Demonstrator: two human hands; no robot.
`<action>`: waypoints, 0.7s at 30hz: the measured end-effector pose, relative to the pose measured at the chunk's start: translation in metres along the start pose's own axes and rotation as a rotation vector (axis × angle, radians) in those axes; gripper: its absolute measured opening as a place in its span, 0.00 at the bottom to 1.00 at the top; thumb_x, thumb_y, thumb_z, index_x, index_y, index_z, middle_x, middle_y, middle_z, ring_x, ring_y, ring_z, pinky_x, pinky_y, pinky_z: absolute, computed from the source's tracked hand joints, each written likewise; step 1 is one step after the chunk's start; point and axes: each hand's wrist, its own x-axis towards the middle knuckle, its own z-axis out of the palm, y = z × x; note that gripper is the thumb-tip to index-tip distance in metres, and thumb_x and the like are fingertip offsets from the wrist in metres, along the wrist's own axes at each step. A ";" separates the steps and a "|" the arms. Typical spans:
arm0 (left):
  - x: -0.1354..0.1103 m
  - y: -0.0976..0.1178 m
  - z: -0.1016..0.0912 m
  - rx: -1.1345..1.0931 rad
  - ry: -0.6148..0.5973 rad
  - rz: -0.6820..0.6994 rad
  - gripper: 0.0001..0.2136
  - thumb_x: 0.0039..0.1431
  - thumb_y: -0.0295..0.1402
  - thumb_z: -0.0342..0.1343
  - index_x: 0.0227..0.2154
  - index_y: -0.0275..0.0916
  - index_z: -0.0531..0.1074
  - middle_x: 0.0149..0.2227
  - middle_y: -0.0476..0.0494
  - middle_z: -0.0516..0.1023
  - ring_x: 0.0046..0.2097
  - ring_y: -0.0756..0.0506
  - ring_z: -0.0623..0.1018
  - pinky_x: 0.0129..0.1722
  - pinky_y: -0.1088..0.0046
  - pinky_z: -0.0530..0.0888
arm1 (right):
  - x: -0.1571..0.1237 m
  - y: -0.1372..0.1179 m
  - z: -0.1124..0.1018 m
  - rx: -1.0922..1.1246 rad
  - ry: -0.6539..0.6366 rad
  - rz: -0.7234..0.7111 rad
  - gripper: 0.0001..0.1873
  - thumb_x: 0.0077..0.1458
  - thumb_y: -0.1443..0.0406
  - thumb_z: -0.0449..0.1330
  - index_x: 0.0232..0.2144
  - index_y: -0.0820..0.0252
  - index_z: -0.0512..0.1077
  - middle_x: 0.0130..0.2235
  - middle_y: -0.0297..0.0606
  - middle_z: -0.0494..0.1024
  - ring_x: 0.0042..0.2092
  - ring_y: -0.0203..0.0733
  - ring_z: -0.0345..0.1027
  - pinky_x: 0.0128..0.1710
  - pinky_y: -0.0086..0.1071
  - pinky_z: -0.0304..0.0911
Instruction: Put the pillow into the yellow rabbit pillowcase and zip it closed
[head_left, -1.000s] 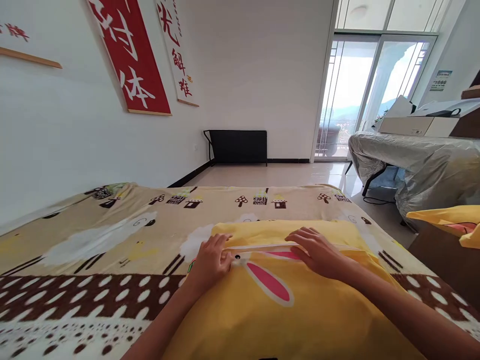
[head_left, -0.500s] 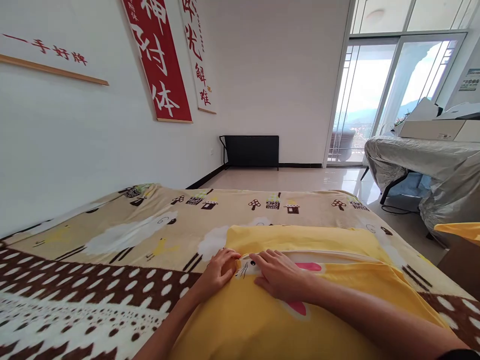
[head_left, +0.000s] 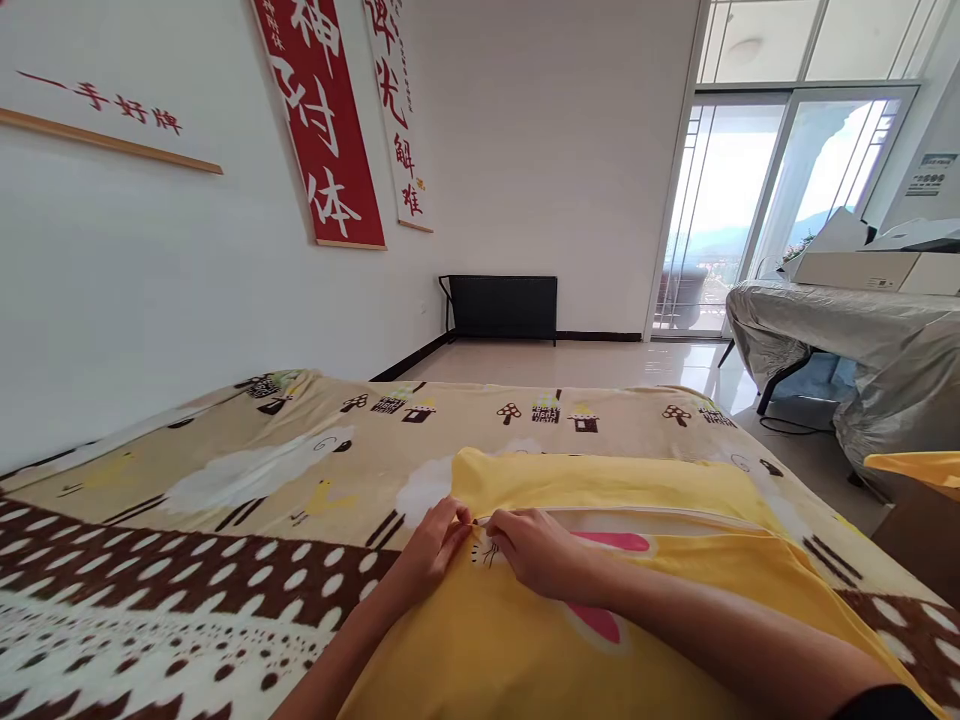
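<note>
Yellow cotton fills the near part of the view: a yellow pillowcase printed with a rabbit in pink and white lies flat on the patterned blanket that covers the bed, and both forearms reach across it from the bottom edge. Along its far side runs a zipper opening, and most of that length, from the hands out to the right, shows as a pale gap between the two edges of cloth, so the zipper looks only barely closed, with nearly the whole run left; the slider itself is too small to make out. Both hands meet at the left end of that opening. The left hand is curled, thumb and fingertips pinching the corner of the cloth just at the seam, wrist low on the blanket. The right hand lies palm down on the pillowcase, knuckles raised, its fingertips pressed together at the same spot and touching those of the left, seemingly nipping something tiny at the seam. Beyond the bed are a tiled floor, a black radiator against the white wall, red and white calligraphy scrolls, a sliding glass door, and a covered table to the right.
</note>
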 end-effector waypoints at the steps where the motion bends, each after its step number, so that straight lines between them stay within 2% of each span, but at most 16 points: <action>1: 0.000 0.002 -0.003 -0.014 -0.002 -0.006 0.12 0.64 0.42 0.39 0.33 0.39 0.60 0.34 0.45 0.65 0.36 0.46 0.67 0.39 0.70 0.66 | 0.005 0.000 -0.001 -0.014 0.011 0.020 0.08 0.57 0.73 0.49 0.35 0.62 0.66 0.33 0.37 0.74 0.32 0.34 0.65 0.32 0.28 0.53; 5: 0.001 0.012 -0.013 -0.001 0.002 -0.016 0.14 0.63 0.45 0.40 0.31 0.39 0.60 0.30 0.47 0.64 0.30 0.48 0.64 0.34 0.72 0.64 | 0.029 -0.003 -0.007 -0.154 0.002 0.000 0.08 0.54 0.73 0.50 0.33 0.62 0.68 0.34 0.38 0.74 0.33 0.37 0.67 0.27 0.29 0.49; 8: 0.001 0.016 -0.018 -0.017 0.001 -0.030 0.16 0.62 0.47 0.41 0.31 0.38 0.61 0.30 0.46 0.66 0.32 0.47 0.64 0.35 0.71 0.64 | 0.041 -0.011 -0.014 -0.186 -0.084 0.018 0.09 0.55 0.70 0.50 0.32 0.62 0.70 0.34 0.39 0.75 0.33 0.38 0.68 0.25 0.29 0.48; 12: 0.000 0.014 -0.022 -0.076 -0.013 -0.056 0.17 0.60 0.48 0.44 0.33 0.37 0.63 0.33 0.45 0.69 0.35 0.46 0.67 0.37 0.70 0.64 | 0.048 -0.021 -0.022 -0.209 -0.161 -0.033 0.13 0.53 0.71 0.51 0.39 0.62 0.71 0.32 0.41 0.76 0.30 0.40 0.69 0.25 0.30 0.50; 15: 0.001 0.016 -0.026 -0.090 -0.021 -0.068 0.16 0.60 0.47 0.46 0.33 0.37 0.64 0.32 0.46 0.69 0.34 0.47 0.66 0.37 0.71 0.64 | 0.053 -0.022 -0.024 -0.122 -0.172 0.055 0.09 0.52 0.69 0.53 0.34 0.63 0.73 0.32 0.43 0.76 0.31 0.42 0.69 0.25 0.29 0.51; 18: 0.002 0.023 -0.029 -0.096 -0.033 -0.069 0.17 0.60 0.47 0.46 0.32 0.37 0.66 0.31 0.47 0.69 0.33 0.48 0.65 0.35 0.73 0.63 | 0.060 -0.017 -0.025 0.016 -0.165 0.161 0.08 0.51 0.67 0.55 0.31 0.62 0.74 0.31 0.41 0.76 0.33 0.39 0.68 0.26 0.27 0.51; 21: 0.003 0.028 -0.031 -0.133 -0.037 -0.076 0.18 0.60 0.48 0.46 0.31 0.36 0.67 0.30 0.47 0.68 0.32 0.49 0.64 0.33 0.74 0.62 | 0.062 -0.008 -0.024 0.058 -0.163 0.149 0.07 0.52 0.68 0.56 0.32 0.61 0.73 0.31 0.36 0.75 0.32 0.34 0.65 0.27 0.25 0.51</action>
